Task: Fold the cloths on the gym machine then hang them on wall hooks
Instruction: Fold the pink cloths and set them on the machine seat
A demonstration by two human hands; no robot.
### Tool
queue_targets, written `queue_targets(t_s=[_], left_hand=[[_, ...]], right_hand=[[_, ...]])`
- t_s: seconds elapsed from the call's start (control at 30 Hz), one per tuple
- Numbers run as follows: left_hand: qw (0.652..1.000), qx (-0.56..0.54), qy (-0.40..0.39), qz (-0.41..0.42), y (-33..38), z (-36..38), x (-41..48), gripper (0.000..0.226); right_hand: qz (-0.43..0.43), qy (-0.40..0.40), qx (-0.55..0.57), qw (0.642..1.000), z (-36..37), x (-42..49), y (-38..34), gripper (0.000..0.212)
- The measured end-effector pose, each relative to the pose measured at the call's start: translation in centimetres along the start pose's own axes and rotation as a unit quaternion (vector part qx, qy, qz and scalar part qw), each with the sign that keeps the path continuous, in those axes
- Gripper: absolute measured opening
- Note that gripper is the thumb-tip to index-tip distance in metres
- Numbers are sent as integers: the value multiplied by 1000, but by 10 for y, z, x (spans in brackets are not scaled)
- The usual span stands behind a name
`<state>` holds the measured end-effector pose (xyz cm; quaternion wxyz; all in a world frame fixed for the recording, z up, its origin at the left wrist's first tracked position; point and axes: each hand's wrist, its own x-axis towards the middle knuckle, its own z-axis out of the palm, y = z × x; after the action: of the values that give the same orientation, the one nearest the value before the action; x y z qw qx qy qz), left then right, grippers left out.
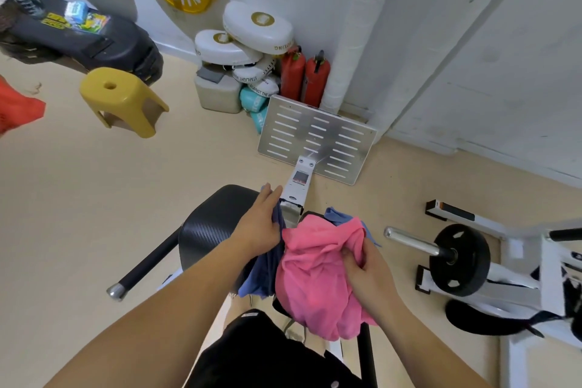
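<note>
We've got both hands on the pile now; the pink cloth [315, 277] sits bunched on the gym machine, just right of the black padded seat [214, 224]; our right hand [367, 264] has its fingers curled into the pink fabric, gripping a fold at its right edge. The left hand [261, 224] lies flat with fingers stretched out straight, palm resting on the blue cloth [264, 274], which hangs down beside the pink one and touches it; the thumb is hidden, so we cannot tell if it pinches. More blue fabric peeks out behind the pink. Ahead stands the slotted metal footplate [318, 138]; a yellow stool [122, 101] sits well off to the left, a black weight plate [459, 260] to the right.
</note>
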<state>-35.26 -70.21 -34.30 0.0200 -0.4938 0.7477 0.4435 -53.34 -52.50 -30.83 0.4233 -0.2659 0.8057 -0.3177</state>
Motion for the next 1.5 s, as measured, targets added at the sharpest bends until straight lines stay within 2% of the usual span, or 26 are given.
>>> queue_targets(t_s=[0.03, 0.1, 0.17, 0.27, 0.37, 0.43, 0.6, 0.67, 0.8, 0.87, 1.03, 1.2, 1.3, 1.4, 1.5], left_hand=[[1000, 25, 1, -3, -5, 0, -5, 75], [998, 42, 41, -13, -10, 1, -19, 51], [998, 1, 62, -14, -2, 1, -39, 29], [988, -140, 57, 18, 33, -3, -77, 22], [958, -255, 113, 62, 74, -12, -112, 19], [951, -259, 142, 92, 98, -20, -133, 30], [934, -260, 192, 152, 138, -45, -173, 63], [924, -255, 228, 171, 152, -52, -184, 54], [902, -255, 283, 205, 174, -67, -201, 13], [892, -269, 295, 211, 177, -80, -208, 13], [916, -185, 253, 250, 175, -118, -222, 17], [944, -87, 185, 261, 162, -126, -219, 13], [947, -77, 116, 289, 150, -130, -228, 13], [948, -103, 90, 287, 134, -147, -239, 10], [946, -114, 78, 293, 116, -168, -252, 14]], right_hand=[[-5, -2, 16, 1000, -1, -3, -3, 24], [-19, -6, 56, 998, -3, -9, -11, 22], [-32, -8, 105, 994, -6, -14, -25, 21], [-61, -34, 161, 984, -11, -24, -53, 17], [-94, -45, 184, 977, -22, -42, -88, 16], [-117, -44, 202, 971, -30, -58, -112, 20], [-168, -33, 223, 960, -52, -96, -163, 12], [-184, -19, 239, 953, -60, -109, -179, 11], [-206, -12, 255, 945, -65, -131, -202, 12], [-214, -19, 238, 947, -69, -137, -206, 18], [-202, -39, 191, 960, -85, -147, -201, 33], [-218, 27, 108, 969, -74, -144, -185, 52], [-269, -64, 50, 960, -56, -152, -182, 69], [-270, -137, 13, 953, -40, -165, -192, 44], [-244, -176, 89, 950, -25, -181, -204, 27]])
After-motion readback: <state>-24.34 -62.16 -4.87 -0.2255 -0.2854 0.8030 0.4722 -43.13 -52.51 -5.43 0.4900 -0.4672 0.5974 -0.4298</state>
